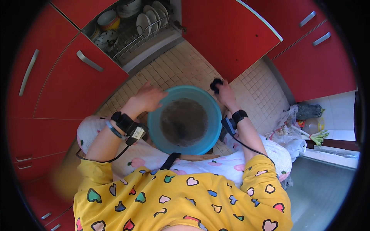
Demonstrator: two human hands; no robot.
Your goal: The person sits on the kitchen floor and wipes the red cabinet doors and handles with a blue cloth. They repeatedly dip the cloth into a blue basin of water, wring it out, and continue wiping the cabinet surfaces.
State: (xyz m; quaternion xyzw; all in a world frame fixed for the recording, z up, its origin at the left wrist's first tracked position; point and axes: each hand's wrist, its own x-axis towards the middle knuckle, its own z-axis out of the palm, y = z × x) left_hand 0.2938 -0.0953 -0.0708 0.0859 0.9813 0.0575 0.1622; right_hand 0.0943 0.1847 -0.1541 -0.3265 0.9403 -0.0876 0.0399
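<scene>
A teal plastic basin (213,127) with murky brown water (185,121) stands on the tiled floor in front of me, and something dark shows in the water. My left hand (150,96) is at the basin's left rim, blurred, its fingers apart and holding nothing visible. Beyond the right rim, my right hand (226,91) holds a small black item (216,85), perhaps a sock or cloth; its kind is unclear. Both wrists wear black straps with small devices and cables.
An open red cabinet door (225,31) stands ahead, beside a wire dish rack (138,39) with plates and bowls. Red cabinets flank both sides. At right lie plastic bags (290,143), green onions (318,137) and an oil bottle (312,125). A wooden edge (199,157) shows below the basin.
</scene>
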